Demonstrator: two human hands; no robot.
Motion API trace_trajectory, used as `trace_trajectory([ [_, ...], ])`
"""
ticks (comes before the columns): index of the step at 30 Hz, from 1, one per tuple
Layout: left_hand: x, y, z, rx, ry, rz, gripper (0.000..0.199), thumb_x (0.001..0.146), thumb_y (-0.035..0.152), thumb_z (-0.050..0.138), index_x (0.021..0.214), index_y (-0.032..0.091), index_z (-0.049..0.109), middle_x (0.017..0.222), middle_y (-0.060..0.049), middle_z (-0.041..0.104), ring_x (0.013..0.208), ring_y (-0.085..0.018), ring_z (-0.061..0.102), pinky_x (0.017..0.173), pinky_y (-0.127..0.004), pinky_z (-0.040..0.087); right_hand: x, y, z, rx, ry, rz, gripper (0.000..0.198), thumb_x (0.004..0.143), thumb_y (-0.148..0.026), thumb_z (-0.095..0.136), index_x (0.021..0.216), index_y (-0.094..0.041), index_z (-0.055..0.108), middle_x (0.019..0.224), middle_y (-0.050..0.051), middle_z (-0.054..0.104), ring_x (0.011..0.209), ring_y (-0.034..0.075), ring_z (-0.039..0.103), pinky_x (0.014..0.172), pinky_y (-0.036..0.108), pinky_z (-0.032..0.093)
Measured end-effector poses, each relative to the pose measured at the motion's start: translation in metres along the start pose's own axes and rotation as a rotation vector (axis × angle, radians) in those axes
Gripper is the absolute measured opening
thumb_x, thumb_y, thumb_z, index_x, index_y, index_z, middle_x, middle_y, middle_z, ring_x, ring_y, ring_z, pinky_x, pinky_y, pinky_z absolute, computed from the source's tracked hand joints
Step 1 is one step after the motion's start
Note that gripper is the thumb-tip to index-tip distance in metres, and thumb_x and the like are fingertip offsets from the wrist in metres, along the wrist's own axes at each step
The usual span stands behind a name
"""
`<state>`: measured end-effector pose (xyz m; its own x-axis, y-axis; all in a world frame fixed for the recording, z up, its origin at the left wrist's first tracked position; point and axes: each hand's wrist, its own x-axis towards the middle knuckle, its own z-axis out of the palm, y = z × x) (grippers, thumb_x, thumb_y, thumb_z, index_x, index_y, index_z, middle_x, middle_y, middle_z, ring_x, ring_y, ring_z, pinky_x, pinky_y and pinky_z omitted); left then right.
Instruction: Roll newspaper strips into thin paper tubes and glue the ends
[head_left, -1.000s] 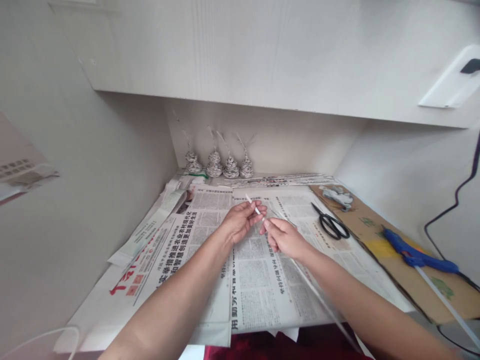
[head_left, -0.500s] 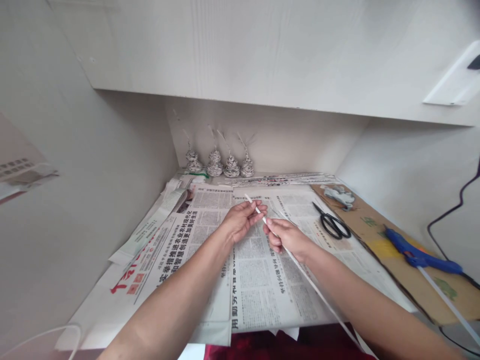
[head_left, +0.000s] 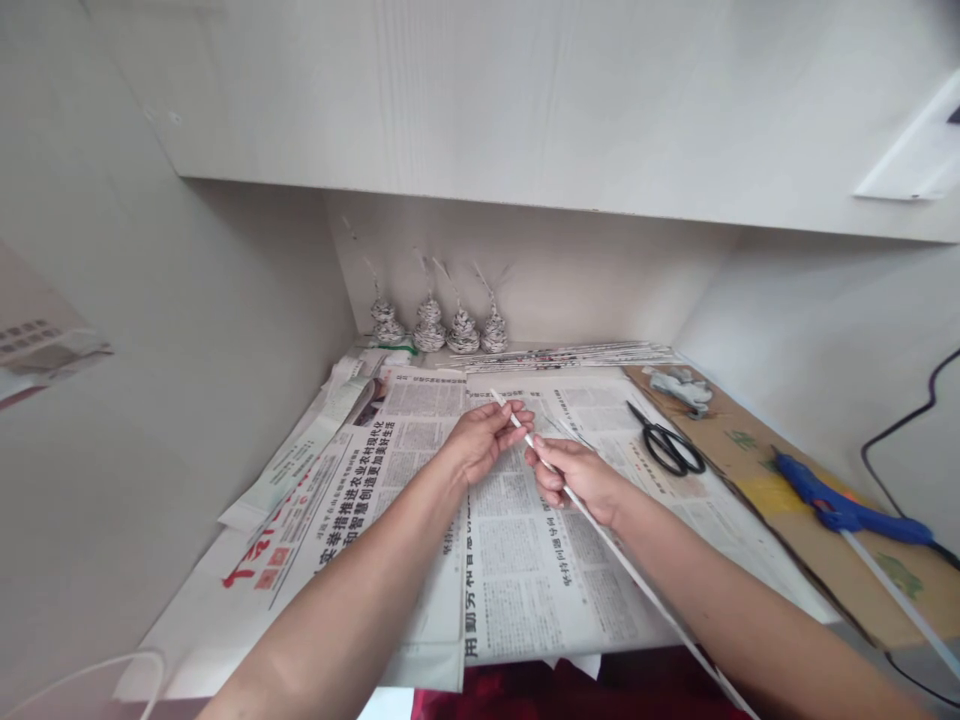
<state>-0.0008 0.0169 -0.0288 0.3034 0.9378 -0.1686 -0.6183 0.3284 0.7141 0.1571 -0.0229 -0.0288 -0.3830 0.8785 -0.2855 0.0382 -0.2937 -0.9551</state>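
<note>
A long, thin white paper rod (head_left: 637, 575) slants from the middle of the table down past its front edge at the lower right. My left hand (head_left: 491, 437) pinches it close to its upper tip, between thumb and fingers. Just below and to the right, my right hand (head_left: 574, 472) is closed around the same rod. Both hands are held over printed newspaper sheets (head_left: 517, 560) spread on the table. Black-handled scissors (head_left: 666, 442) lie to the right of my right hand, blades pointing away.
Several woven gourd-shaped paper pieces (head_left: 463, 332) stand against the back wall. Beside them lies a bundle of thin paper rods (head_left: 570, 355). On the right, a cardboard sheet (head_left: 720, 440) bears a crumpled grey cloth (head_left: 681, 390) and a blue glue gun (head_left: 847, 508). A shelf panel (head_left: 525, 110) overhangs the back.
The lower part of the rod has swung slightly to the right. Both hands keep the same grip and place. The view has shifted a little.
</note>
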Motion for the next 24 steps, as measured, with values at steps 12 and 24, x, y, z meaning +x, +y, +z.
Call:
trace_trajectory([
  [12, 0.0001, 0.0009, 0.0013, -0.03, 0.005, -0.003, 0.012, 0.085, 0.009, 0.053, 0.088, 0.005, 0.064, 0.085, -0.015, 0.068, 0.076, -0.015, 0.068, 0.069, -0.02, 0.056, -0.0017, 0.0001, -0.0022, -0.042, -0.024, 0.036, 0.04, 0.083, -0.058, 0.045, 0.079, -0.02, 0.053, 0.046, -0.007, 0.038, 0.037, 0.01, 0.042, 0.039, 0.022, 0.03],
  [24, -0.0005, 0.0015, 0.0026, -0.036, 0.051, 0.004, 0.011, 0.083, 0.005, 0.053, 0.086, 0.003, 0.064, 0.083, -0.015, 0.068, 0.074, -0.016, 0.068, 0.07, -0.022, 0.057, 0.001, 0.0039, -0.0018, -0.027, 0.04, 0.005, 0.04, 0.082, -0.056, 0.051, 0.076, -0.017, 0.054, 0.046, -0.007, 0.041, 0.037, 0.008, 0.042, 0.038, 0.02, 0.028],
])
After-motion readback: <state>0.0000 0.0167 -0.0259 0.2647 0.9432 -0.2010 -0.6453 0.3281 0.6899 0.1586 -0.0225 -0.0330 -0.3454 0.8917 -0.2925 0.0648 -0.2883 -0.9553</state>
